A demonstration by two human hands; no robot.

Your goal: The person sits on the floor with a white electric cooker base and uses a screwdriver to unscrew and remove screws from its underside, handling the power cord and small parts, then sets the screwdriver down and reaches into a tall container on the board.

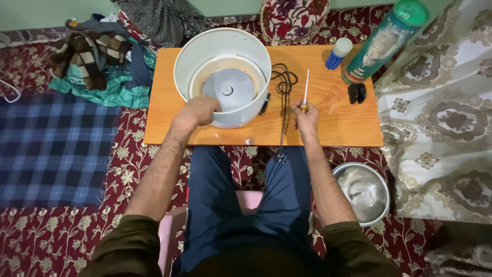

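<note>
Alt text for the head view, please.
Seated at a low wooden table, a person grips the rim of a white round appliance body with the left hand while the right hand holds a screwdriver beside its black cord.

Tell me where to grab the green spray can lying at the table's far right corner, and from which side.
Grip the green spray can around its mid-body, coming from above: it lies tilted on the table with its cap past the edge. The blue-and-white bottle crowds its left side, so the top looks freer.

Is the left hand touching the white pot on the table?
Touching. The head view shows the left hand gripping the near rim of the white pot, fingers over its edge.
</note>
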